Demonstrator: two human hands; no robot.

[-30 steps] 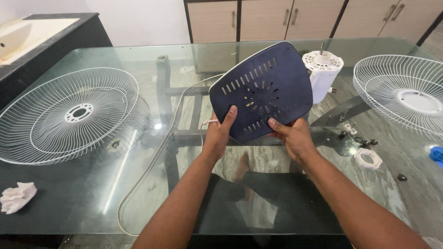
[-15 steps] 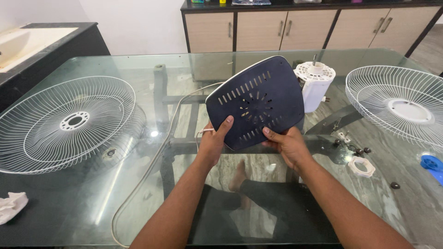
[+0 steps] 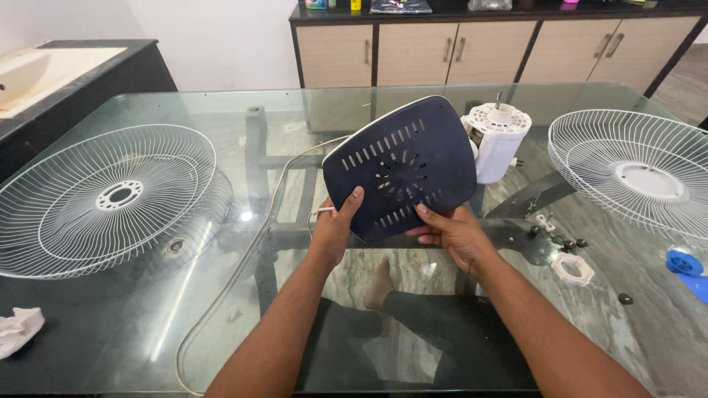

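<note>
A: What's on the left?
B: A wire guard (image 3: 110,197) lying on the glass tabletop (image 3: 221,295).
A: And the hands?
B: Left hand (image 3: 333,230) and right hand (image 3: 451,232) each grip the dark base plate's (image 3: 402,168) lower edge, tilted above the tabletop. A motor (image 3: 495,140) stands just behind it.

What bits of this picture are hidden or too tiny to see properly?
All in the head view:
- Far face of the dark blue vented panel: turned away from the camera.
- White motor housing: its left side sits behind the panel.
- Right wire fan guard: cut off by the right edge.
- Blue part: cut off by the right edge.
- Small dark pieces: too small to tell their kind.
- Left hand and right hand: most fingers lie behind the panel.
</note>
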